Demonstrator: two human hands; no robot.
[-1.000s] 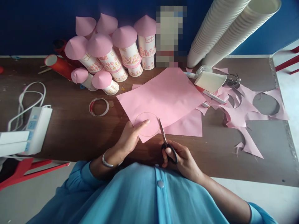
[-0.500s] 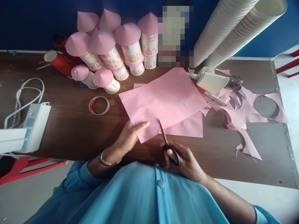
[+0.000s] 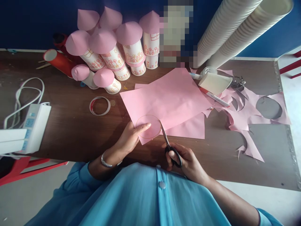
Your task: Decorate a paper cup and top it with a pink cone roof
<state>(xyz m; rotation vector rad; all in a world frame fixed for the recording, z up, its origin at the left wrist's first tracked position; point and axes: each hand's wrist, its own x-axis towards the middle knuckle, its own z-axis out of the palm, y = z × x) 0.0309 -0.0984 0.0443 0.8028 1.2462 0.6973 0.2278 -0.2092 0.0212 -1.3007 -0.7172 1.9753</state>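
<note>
My left hand (image 3: 129,135) pinches the near left corner of a pink sheet of paper (image 3: 164,100), thumb on top and fingers underneath. A circle outline (image 3: 148,115) is drawn on that corner, around my thumb tip. In my right hand (image 3: 185,158) is a pair of black-handled scissors (image 3: 166,138), my fingers through the loops. Their blades look closed, or nearly so, at the right side of the circle, where the paper is cut in from its near edge. A second pink sheet (image 3: 188,128) lies partly hidden beneath the first.
Behind the paper stand several paper-cup towers with pink cone tops (image 3: 102,41). Tall cup stacks (image 3: 225,31) rise at back right. Pink offcuts (image 3: 249,110) and a white cutter (image 3: 215,97) lie right; a tape ring (image 3: 100,105) and power strip (image 3: 39,128) lie left.
Hardly anything differs. My hands, the scissors and the pink sheet stay in almost the same place, while the view shifts very slightly.
</note>
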